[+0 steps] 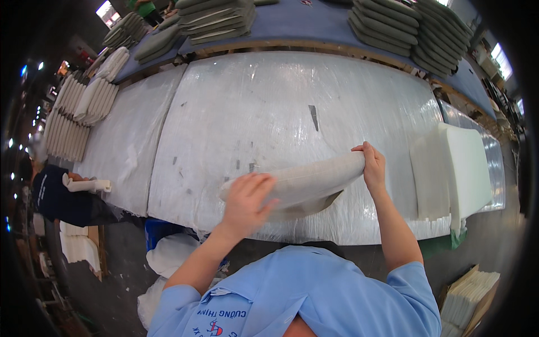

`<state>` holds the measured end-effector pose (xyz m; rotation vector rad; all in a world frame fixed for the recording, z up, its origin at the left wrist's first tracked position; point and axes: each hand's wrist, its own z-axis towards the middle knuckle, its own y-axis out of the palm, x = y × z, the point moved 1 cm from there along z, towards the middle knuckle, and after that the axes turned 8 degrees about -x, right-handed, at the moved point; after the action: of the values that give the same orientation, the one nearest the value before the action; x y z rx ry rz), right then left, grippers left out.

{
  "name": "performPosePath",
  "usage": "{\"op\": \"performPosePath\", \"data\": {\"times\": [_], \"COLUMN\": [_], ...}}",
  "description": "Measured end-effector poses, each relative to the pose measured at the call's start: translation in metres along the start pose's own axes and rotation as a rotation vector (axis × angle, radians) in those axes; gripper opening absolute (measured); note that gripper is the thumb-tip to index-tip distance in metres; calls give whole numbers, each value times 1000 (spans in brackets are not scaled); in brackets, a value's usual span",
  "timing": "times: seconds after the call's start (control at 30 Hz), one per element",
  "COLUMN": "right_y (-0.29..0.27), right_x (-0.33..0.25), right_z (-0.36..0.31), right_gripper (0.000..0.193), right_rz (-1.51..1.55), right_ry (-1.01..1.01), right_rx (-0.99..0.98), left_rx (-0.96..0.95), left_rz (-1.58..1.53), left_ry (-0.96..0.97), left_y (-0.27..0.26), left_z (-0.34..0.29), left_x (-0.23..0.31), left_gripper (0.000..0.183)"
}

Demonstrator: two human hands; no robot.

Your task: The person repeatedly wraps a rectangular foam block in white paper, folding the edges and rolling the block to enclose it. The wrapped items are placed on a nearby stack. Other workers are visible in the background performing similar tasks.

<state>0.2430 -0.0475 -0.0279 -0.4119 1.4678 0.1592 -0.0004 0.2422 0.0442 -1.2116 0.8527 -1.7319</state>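
A light grey fabric-covered cushion pad (306, 181) is held up on its edge over the plastic-wrapped table, its long side running across in front of me. At its right end my right hand (373, 167) grips the corner, thumb on top. My left hand (247, 203), a little blurred, lies over the pad's left end with fingers stretched out and thumb apart. Part of that end is hidden behind the hand. Below the pad a darker underside or opening shows.
White foam pads and a grey cover (429, 177) lie at the table's right end. Stacks of grey-green cushions (216, 22) stand on the blue table (303, 28) beyond. Pale cushions (67, 135) are piled at the left, near another person in dark clothing (62, 194).
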Motion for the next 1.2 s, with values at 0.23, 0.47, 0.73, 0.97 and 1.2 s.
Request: {"op": "performPosePath", "data": {"times": [0.23, 0.47, 0.73, 0.97, 1.2], "right_y": [15, 89, 0, -55, -53], "right_x": [-36, -78, -46, -3, 18], "right_z": [-19, -64, -35, -73, -87], "right_gripper": [30, 41, 32, 55, 102], "right_rz": [-809, -943, -837, 103, -17], "right_ry": [-558, -784, -346, 584, 1044], "right_rx": [-124, -397, -267, -403, -662], "left_rx": [-27, -46, -54, -31, -350], "left_rz": [237, 175, 170, -672, -1397], "left_ry": [82, 21, -125, -798, -1478], "left_y": [39, 51, 13, 31, 60], "left_z": [23, 23, -21, -115, -133], "left_x": [27, 34, 0, -22, -22], "left_gripper": [73, 66, 44, 42, 99]}}
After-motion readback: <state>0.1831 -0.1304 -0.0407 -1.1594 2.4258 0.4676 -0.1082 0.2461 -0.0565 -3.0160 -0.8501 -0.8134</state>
